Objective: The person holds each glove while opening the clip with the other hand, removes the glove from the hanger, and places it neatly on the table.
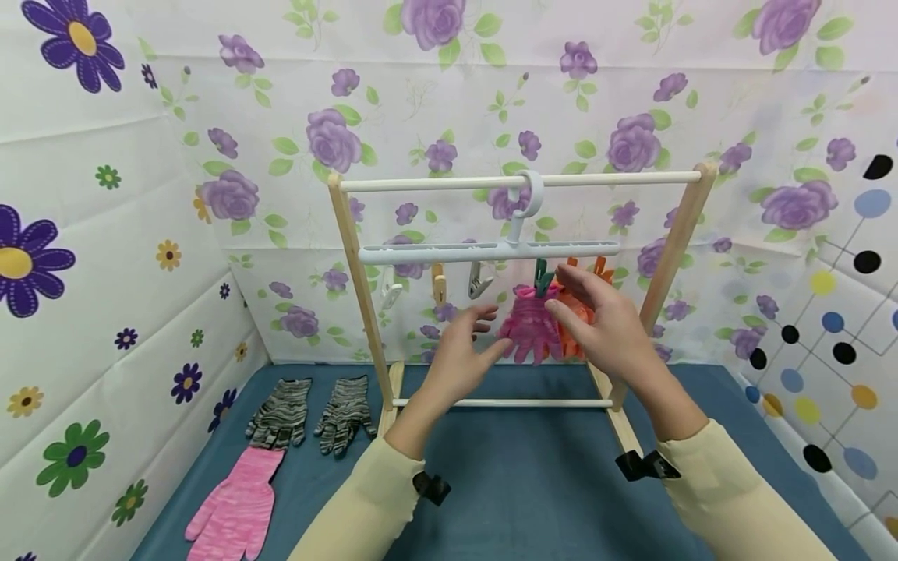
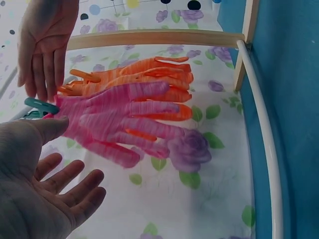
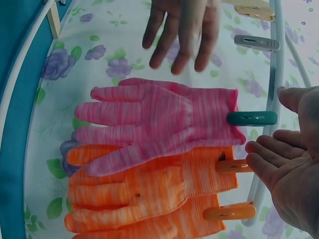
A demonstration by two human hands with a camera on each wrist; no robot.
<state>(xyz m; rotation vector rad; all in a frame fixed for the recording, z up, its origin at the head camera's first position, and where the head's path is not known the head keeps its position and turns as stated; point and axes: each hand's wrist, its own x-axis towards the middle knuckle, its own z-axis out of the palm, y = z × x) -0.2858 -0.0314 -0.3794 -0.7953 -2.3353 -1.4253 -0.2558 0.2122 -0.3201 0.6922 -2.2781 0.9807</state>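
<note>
A pink glove (image 3: 164, 112) hangs fingers down from a hanger (image 1: 484, 251), its cuff in a dark green clip (image 3: 252, 118). Beside it hang two orange gloves (image 3: 149, 184) in orange clips (image 3: 230, 212). My right hand (image 1: 609, 327) is at the right of the green clip, fingers extended and palm turned inward, holding nothing. To the left of the pink glove is my left hand (image 1: 459, 354), fingers loosely spread and also holding nothing. In the left wrist view its thumb overlaps the pink cuff near the green clip.
A wooden rack (image 1: 673, 241) with a top rod bears the hanger. White (image 1: 390, 290), tan (image 1: 439, 285) and grey (image 1: 479, 280) clips hang on its left half. On the blue cloth at left lie two black-and-grey gloves (image 1: 281, 409) and another pink glove (image 1: 238, 502).
</note>
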